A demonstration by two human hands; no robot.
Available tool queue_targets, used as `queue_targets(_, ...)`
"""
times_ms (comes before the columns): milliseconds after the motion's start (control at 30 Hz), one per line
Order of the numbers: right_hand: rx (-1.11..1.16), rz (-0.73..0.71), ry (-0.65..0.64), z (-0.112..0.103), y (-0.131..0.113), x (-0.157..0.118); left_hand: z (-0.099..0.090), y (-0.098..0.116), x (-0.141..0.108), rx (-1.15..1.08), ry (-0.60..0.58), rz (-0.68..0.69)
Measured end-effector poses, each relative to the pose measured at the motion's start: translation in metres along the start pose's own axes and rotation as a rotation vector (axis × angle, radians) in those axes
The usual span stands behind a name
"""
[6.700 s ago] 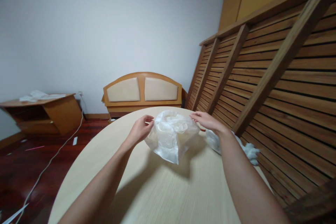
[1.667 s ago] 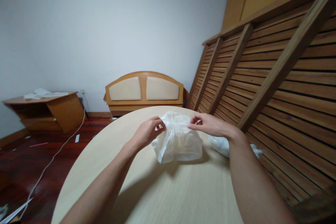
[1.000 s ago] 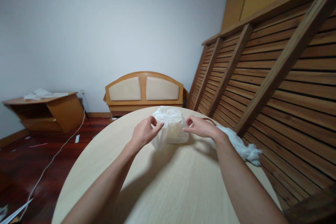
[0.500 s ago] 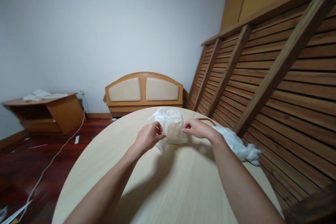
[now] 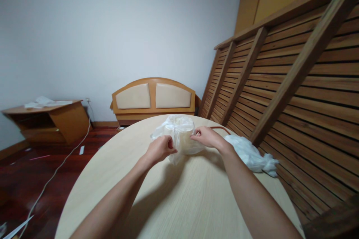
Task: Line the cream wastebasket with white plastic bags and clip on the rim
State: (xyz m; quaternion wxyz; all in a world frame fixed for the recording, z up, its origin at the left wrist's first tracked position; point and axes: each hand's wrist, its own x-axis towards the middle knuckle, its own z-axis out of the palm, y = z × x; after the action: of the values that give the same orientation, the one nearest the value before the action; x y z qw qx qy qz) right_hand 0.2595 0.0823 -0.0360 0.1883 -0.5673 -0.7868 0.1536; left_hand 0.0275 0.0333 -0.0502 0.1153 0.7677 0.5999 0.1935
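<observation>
A thin, whitish see-through plastic bag stands near the far edge of the round table, with something pale and rounded inside that I cannot identify. My left hand pinches the bag's film at its near left side, thumb against the fingers. On the opposite side my right hand is closed in a pinch on the film. Both forearms reach in over the tabletop. A second white plastic bag, with its end bunched into a knot, lies right of my right hand.
A brown curved strap or cord lies behind my right wrist. Tall wooden slats lean along the table's right side. Beyond the table stands a headboard. A low cabinet and a white cable are at the left.
My right hand has shifted slightly left and now pinches the film. The bag's folds have spread out to the left, and my left hand has dropped a little.
</observation>
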Motion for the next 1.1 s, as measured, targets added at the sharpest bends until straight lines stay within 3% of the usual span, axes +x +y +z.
queue_targets(433,-0.048,0.098,0.038,-0.007,0.026,0.001,-0.002,-0.004,0.003,-0.04,-0.01,-0.001)
queue_targets(500,-0.023,0.084,0.036,-0.006,0.024,0.002,-0.006,-0.005,0.005,-0.067,0.061,-0.018)
queue_targets(633,0.028,0.028,0.081,-0.007,0.018,0.001,-0.013,-0.013,0.01,-0.066,0.356,-0.093)
queue_targets(700,0.063,0.0,0.105,-0.006,0.014,0.001,-0.011,-0.021,0.014,-0.097,0.438,-0.094)
queue_targets(933,0.057,-0.054,0.149,-0.002,0.001,0.0,0.009,-0.052,0.031,-0.334,0.367,-0.028)
queue_targets(1100,0.049,-0.075,0.122,-0.005,-0.002,-0.001,0.019,-0.059,0.038,-0.396,0.417,0.054)
